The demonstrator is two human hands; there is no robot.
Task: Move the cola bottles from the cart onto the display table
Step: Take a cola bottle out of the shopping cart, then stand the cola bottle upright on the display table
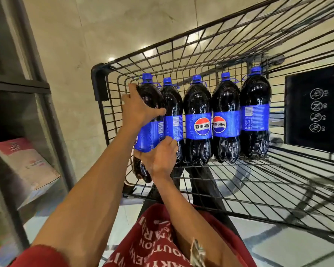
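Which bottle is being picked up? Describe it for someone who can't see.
In the black wire cart, find the row of five cola bottles. It is the leftmost bottle, nearest the cart's corner. Only this one is gripped: left hand on its shoulder, right hand lower down.

The 2 bare forearms are extended forward, side by side, the left one reaching farther. The left hand (137, 110) is set high on the leftmost cola bottle (148, 136), with its fingers wrapped round the far side and its thumb spread across the front. The right hand (160, 159) is placed lower on the same bottle, just below the left wrist, with its back turned to the camera, its fingers curled against the label and its thumb stretched leftward.
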